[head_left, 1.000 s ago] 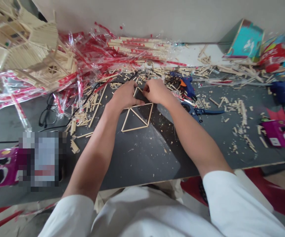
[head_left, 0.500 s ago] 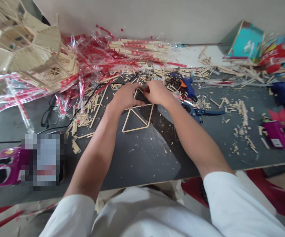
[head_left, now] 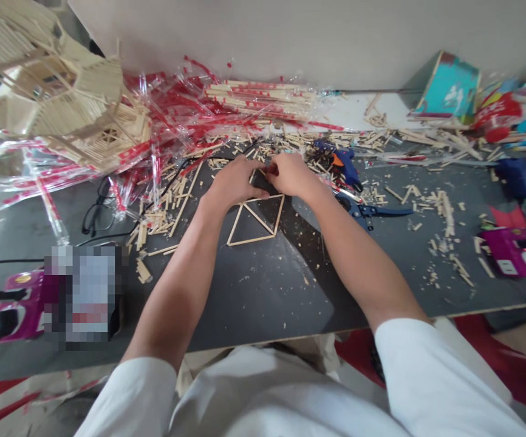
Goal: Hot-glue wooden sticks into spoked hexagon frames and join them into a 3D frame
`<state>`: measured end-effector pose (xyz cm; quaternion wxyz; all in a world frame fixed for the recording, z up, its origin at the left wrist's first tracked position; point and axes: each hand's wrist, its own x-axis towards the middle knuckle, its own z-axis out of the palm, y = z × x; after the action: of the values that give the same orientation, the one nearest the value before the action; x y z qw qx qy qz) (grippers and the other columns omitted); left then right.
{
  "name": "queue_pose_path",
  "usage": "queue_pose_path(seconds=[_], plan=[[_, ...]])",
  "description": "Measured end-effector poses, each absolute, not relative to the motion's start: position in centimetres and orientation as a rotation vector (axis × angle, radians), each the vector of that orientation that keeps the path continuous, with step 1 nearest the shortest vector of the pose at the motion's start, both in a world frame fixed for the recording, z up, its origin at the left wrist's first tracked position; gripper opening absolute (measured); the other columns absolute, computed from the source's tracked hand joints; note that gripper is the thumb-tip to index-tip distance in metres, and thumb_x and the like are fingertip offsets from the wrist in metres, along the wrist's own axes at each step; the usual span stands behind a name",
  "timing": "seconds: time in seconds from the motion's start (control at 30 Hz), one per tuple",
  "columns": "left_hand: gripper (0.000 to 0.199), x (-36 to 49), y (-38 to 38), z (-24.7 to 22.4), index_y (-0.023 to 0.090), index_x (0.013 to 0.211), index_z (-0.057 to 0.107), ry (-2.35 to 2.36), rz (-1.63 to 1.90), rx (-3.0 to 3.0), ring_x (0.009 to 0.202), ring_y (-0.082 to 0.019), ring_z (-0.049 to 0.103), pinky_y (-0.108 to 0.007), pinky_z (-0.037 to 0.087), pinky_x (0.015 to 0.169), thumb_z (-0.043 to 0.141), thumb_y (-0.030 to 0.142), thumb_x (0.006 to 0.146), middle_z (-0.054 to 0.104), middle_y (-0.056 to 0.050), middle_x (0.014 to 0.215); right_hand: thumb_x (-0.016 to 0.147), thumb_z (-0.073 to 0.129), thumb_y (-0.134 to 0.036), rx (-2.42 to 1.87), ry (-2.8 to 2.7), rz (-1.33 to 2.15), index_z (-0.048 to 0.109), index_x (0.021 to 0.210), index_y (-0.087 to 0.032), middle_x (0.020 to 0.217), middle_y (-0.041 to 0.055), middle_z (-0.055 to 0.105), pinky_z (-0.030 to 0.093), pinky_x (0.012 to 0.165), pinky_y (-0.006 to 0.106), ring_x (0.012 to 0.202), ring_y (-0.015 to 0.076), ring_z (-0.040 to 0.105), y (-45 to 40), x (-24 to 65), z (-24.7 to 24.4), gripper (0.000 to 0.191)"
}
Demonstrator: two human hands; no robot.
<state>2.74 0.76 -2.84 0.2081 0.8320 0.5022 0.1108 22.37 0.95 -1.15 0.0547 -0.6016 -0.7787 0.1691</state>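
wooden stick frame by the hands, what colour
The thin wooden stick frame is pale tan, clearest in the head view.

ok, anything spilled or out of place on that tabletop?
Mess, mainly: stick offcuts lie scattered, unsorted, across the dark tabletop; red-and-clear wrappers sprawl in a tangle at back left. The stick frame shows no visible break, though the left hand and right hand hide part.

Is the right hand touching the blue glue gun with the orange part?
Apart. The head view shows it: the right hand sits to the left of the blue glue gun, with wood scraps visible in the gap between.
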Motion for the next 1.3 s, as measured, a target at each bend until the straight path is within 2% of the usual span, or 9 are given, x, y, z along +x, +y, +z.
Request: queue_pose_path(seconds=[0.3,0.5,0.8,0.87,1.0,1.3], plan=[[0.068,2.9,0.6,-2.7,0.035,0.15,0.082,1.434,0.26,2.329,0.124,-0.037,0.07,-0.04,0.055,0.1,0.094,0.055,0.086,0.071,-0.011,0.13,0.107,0.067,-0.015,-1.858,-2.39,0.534,0.087,0.119,-0.008,0.118,0.0218,0.086,0.062,0.112,0.046,0.123,0.0383,0.082,0.8,22.2,-0.4,0.024],[0.069,2.8,0.8,-2.8,0.031,0.15,0.082,1.383,0.282,2.38,0.119,-0.037,0.07,-0.043,0.054,0.099,0.093,0.056,0.086,0.072,-0.011,0.125,0.107,0.067,-0.013,-1.886,-2.359,0.6,0.085,0.116,-0.009,0.114,0.0204,0.086,0.064,0.105,0.042,0.114,0.0353,0.084,0.5,22.2,0.1,0.021],[0.055,3.2,0.9,-2.1,0.029,0.138,0.088,1.346,0.17,2.452,0.101,-0.032,0.072,-0.04,0.05,0.089,0.086,0.06,0.092,0.078,-0.007,0.104,0.105,0.067,-0.014,-1.871,-2.362,0.611,0.085,0.109,-0.012,0.108,0.0183,0.086,0.064,0.105,0.044,0.114,0.0358,0.084,0.9,22.4,-0.3,0.019],[0.051,3.1,0.9,-2.1,0.03,0.134,0.09,1.337,0.174,2.45,0.099,-0.031,0.073,-0.04,0.049,0.086,0.085,0.059,0.093,0.079,-0.006,0.101,0.103,0.068,-0.012,-1.878,-2.347,0.625,0.083,0.114,-0.013,0.108,0.0169,0.086,0.064,0.103,0.043,0.113,0.0347,0.083,0.8,22.4,-0.3,0.019],[0.05,3.1,0.8,-2.2,0.033,0.137,0.09,1.332,0.191,2.399,0.096,-0.031,0.075,-0.039,0.046,0.082,0.084,0.057,0.093,0.079,-0.004,0.09,0.098,0.072,-0.007,-1.88,-2.295,0.622,0.076,0.133,-0.009,0.12,0.0189,0.083,0.063,0.099,0.04,0.115,0.0333,0.08,0.6,22.6,-0.3,0.036],[0.053,3.2,0.9,-2.2,0.033,0.135,0.09,1.369,0.202,2.345,0.098,-0.032,0.076,-0.039,0.047,0.081,0.087,0.058,0.089,0.078,-0.003,0.087,0.099,0.068,-0.006,-1.883,-2.347,0.647,0.08,0.108,-0.015,0.112,0.0158,0.085,0.059,0.097,0.038,0.109,0.0305,0.079,0.7,22.6,0.0,0.017]])
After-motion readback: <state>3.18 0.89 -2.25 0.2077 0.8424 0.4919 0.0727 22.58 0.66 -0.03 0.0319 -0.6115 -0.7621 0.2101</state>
